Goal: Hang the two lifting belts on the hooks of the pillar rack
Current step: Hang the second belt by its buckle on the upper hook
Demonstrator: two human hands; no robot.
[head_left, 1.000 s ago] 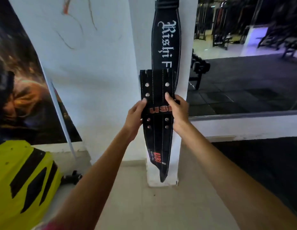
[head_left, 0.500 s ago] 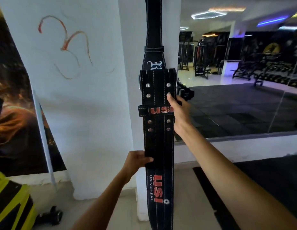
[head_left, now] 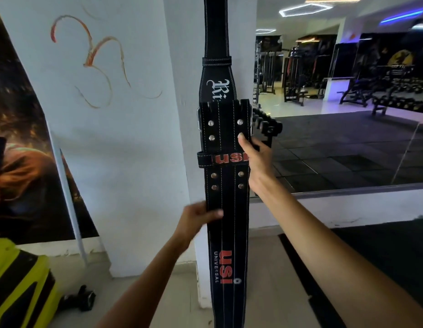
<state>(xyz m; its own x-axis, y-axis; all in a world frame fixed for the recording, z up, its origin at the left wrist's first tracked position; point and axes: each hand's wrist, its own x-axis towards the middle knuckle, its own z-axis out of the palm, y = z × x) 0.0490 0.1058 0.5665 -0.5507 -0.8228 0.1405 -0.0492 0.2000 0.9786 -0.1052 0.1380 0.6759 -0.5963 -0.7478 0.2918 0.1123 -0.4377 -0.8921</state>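
A black lifting belt with white gothic lettering (head_left: 217, 43) hangs straight down the front of the white pillar (head_left: 179, 67); its top and any hook are out of frame. In front of it I hold a second black belt with red USI lettering (head_left: 227, 233), upright against the pillar, its buckle end at the top overlapping the first belt's lettering. My right hand (head_left: 255, 159) grips this belt's right edge beside the keeper loop. My left hand (head_left: 198, 216) pinches its left edge lower down. No hook is visible.
A large mirror (head_left: 335, 102) right of the pillar reflects gym machines and a dumbbell rack. A poster (head_left: 21, 138) leans on the left wall. A yellow-and-black bag (head_left: 19, 285) and a small dumbbell (head_left: 80, 301) lie on the floor at lower left.
The view tilted upward. My left hand slid from the keeper loop down the USI belt's left edge. The USI belt now sits higher against the hanging belt.
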